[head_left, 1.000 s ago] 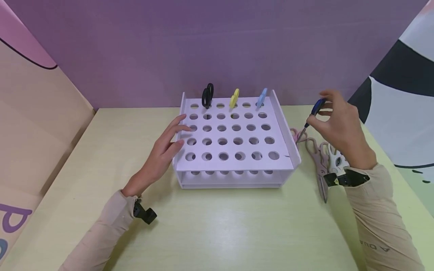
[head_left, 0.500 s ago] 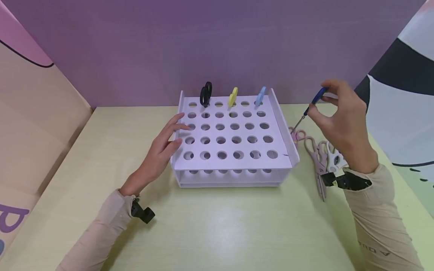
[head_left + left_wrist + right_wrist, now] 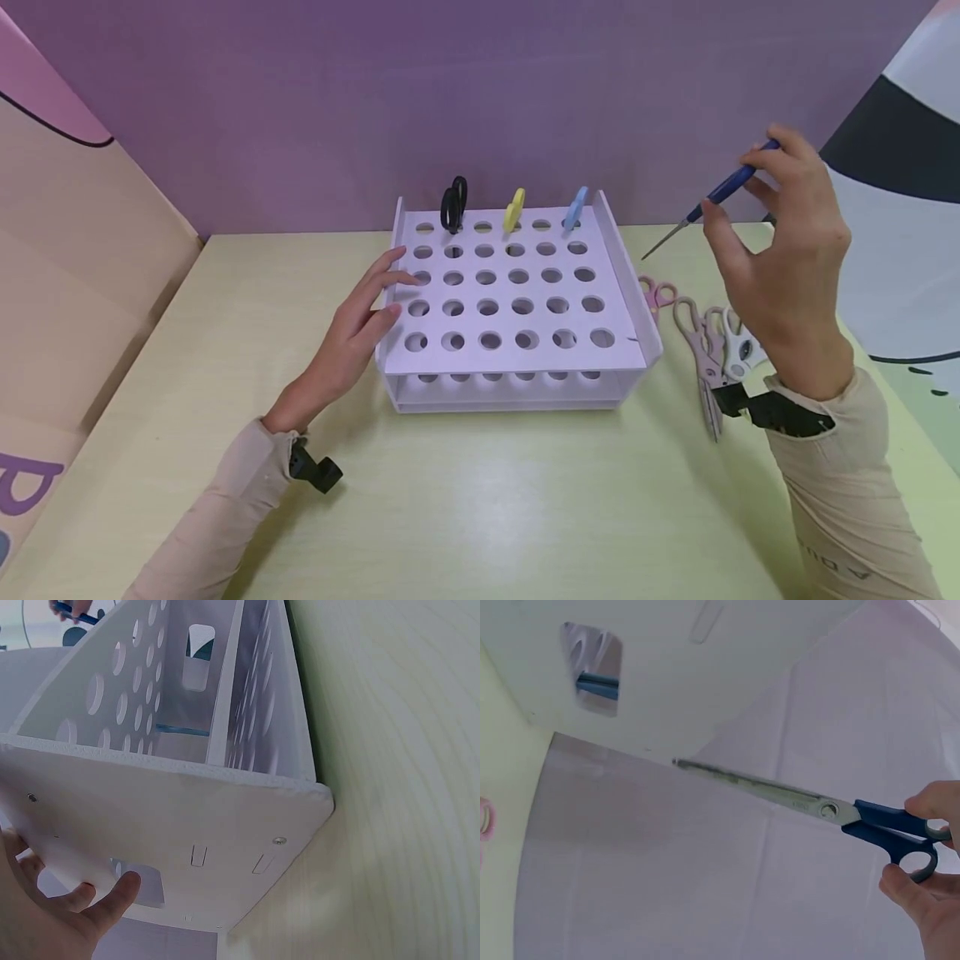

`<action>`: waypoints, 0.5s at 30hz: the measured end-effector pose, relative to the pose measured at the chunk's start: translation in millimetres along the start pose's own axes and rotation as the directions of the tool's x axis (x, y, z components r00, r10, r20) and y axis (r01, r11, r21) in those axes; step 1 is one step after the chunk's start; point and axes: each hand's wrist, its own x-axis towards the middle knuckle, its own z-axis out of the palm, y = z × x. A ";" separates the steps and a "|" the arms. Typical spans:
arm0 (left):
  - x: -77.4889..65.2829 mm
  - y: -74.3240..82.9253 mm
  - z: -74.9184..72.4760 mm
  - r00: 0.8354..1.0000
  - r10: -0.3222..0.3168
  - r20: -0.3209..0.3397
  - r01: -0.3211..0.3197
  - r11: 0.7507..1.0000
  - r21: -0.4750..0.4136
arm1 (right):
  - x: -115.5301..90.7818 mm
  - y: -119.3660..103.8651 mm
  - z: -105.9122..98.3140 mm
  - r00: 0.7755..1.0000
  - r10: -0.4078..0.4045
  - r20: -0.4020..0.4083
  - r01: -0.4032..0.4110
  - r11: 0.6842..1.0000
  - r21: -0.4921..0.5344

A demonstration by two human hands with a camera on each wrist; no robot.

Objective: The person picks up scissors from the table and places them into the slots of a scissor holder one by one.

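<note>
A white rack [image 3: 472,358] with rows of round holes stands on the table. My left hand [image 3: 337,350] rests against its left side wall, fingers fairly straight over the edge; in the left wrist view, the thumb touches the panel by a cutout. My right hand [image 3: 798,258] is raised right of the rack. It pinches the dark blue handles of a pair of scissors [image 3: 780,793], whose blades are together and point down-left towards the rack. Black handles [image 3: 450,208], a yellow handle [image 3: 514,210] and a light blue handle [image 3: 576,208] stick up from the rear row.
Right of the rack lie pink-handled scissors [image 3: 664,295], mauve scissors [image 3: 707,354] and white-handled scissors [image 3: 738,350], the white pair partly hidden by my right wrist. A purple backdrop [image 3: 480,100] rises behind the pale table [image 3: 480,500].
My right hand has lifted the blue scissors up and to the right, so their tip has risen clear of the rack's right wall. My left hand has stayed on the rack.
</note>
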 end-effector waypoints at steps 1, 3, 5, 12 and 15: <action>0.1 0.0 0.0 1.000 0.001 0.001 -0.001 1.000 -0.004 | 0.2 -2.9 -0.4 1.000 0.000 -0.021 0.000 1.000 0.004; 0.2 -0.5 -0.2 1.000 0.001 0.003 -0.001 1.000 -0.009 | 0.3 -9.0 -0.3 0.998 0.008 -0.065 -0.006 1.000 0.022; 0.2 -0.9 -0.2 1.000 0.000 0.003 0.000 1.000 -0.006 | 0.4 -14.9 0.1 0.993 0.018 -0.117 -0.012 0.999 0.053; 0.4 -0.8 -0.2 1.000 -0.005 -0.001 0.005 1.000 0.009 | -0.9 -32.7 3.1 0.973 0.029 -0.227 0.003 0.990 0.139; 0.8 -0.7 0.2 1.000 0.001 -0.001 -0.001 1.000 -0.004 | -2.5 -37.5 6.8 0.972 0.020 -0.233 0.018 0.987 0.157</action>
